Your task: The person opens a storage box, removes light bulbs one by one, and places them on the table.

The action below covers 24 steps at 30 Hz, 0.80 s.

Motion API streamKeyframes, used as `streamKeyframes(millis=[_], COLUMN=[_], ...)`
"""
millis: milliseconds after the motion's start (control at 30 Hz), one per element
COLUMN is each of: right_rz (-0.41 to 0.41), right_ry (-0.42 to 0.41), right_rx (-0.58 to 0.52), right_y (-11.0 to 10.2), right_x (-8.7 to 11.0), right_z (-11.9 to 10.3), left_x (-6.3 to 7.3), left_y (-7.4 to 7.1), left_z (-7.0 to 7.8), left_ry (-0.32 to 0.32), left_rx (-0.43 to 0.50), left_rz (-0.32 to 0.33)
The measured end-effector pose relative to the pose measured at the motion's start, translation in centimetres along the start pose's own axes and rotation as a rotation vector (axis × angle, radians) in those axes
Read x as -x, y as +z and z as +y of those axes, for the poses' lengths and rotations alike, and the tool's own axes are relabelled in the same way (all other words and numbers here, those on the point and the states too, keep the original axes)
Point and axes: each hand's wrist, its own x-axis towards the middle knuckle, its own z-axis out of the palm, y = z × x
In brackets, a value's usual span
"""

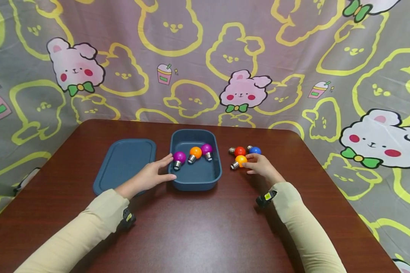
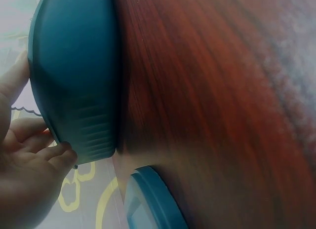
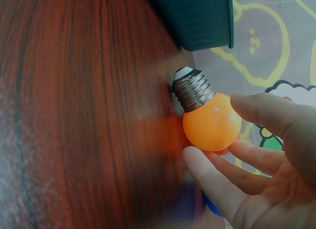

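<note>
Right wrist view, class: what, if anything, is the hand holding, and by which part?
The right hand pinches the orange bulb by its round globe, between thumb and fingers; the metal screw base is clear of them.

No readable text, numbers or brand labels anywhere.

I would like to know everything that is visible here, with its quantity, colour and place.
Table: 1, brown, centre
Box: 1, slate-blue, on table
Lid: 1, slate-blue, left of box
Purple bulbs: 2, purple, in box
Orange bulbs: 2, orange, one in box, one right of it
Red bulb: 1, red, right of box
Blue bulb: 1, blue, beside red bulb
Cloth: 1, printed grey, behind table
Wrist devices: 2, black, left and right
Sleeves: 2, cream, foreground
Left hand: 1, bare, at box's left rim
Right hand: 1, bare, at outer orange bulb
</note>
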Motion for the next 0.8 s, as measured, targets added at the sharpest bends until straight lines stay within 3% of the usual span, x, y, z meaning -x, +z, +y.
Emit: streamKeyframes(millis=[800], right_rz=[-0.033], right_ry=[-0.046], right_rx=[-0.006], right_y=[0.08], right_x=[-0.25], right_z=[0.20], left_x=[-0.16], left_y=[0.19], left_z=[-0.04], left_ry=[-0.011], left_rx=[0.005], left_rz=[-0.001])
